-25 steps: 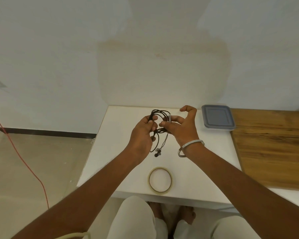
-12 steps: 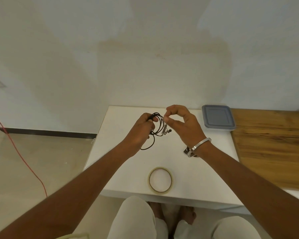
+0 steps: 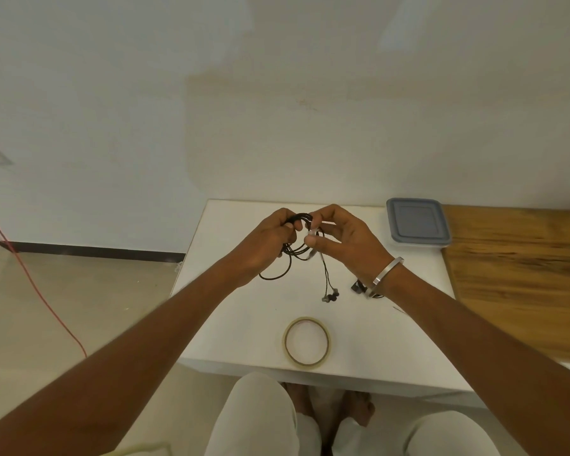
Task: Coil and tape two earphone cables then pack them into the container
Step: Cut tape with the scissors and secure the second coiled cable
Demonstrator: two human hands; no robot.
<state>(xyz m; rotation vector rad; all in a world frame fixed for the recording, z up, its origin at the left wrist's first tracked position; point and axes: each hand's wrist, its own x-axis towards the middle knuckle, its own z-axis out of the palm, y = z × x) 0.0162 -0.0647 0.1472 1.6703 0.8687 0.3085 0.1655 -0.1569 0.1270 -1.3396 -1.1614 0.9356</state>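
Both hands gripping coiled earphone cable (image 3: 301, 250), left hand (image 3: 265, 240), right hand (image 3: 346, 240), lidded container (image 3: 417, 225) beside

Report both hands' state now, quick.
Left hand: closed on the coiled earphone cable.
Right hand: fingertips pinched on the same cable, apparently with a bit of clear tape.

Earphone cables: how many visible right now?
2. One black coil held above the table between left hand and right hand; a second lies mostly hidden under the right wrist.
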